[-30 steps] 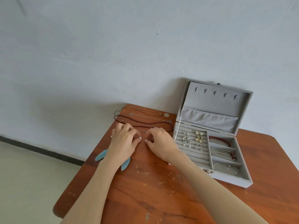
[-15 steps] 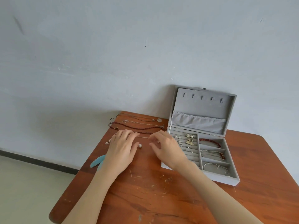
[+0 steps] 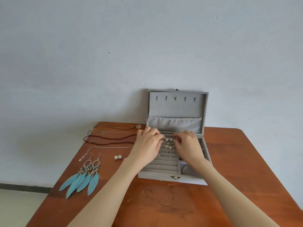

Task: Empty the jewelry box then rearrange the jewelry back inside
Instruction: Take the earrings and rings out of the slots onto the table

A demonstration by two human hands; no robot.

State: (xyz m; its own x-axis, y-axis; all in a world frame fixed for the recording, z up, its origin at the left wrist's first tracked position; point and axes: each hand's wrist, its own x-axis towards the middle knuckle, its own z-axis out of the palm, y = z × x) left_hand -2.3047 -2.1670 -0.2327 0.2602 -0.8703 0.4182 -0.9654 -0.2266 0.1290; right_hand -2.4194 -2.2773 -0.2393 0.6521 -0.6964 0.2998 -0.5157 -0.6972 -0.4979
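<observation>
Now both hands (left (image 3: 148,143), right (image 3: 188,145)) over the jewelry box (image 3: 173,177) ring rows.

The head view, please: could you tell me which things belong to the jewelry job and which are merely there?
Belong to the job:
jewelry box
left hand, right hand
small earrings in the box
feather earrings
pearl studs
necklaces

Merely there:
wooden table
wall

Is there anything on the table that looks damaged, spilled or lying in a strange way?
Nothing is spilled or broken. The feather earrings, pearl studs and necklaces lie in order left of the open box. Only the table looks worn, with scratches and pale marks near the front.
</observation>
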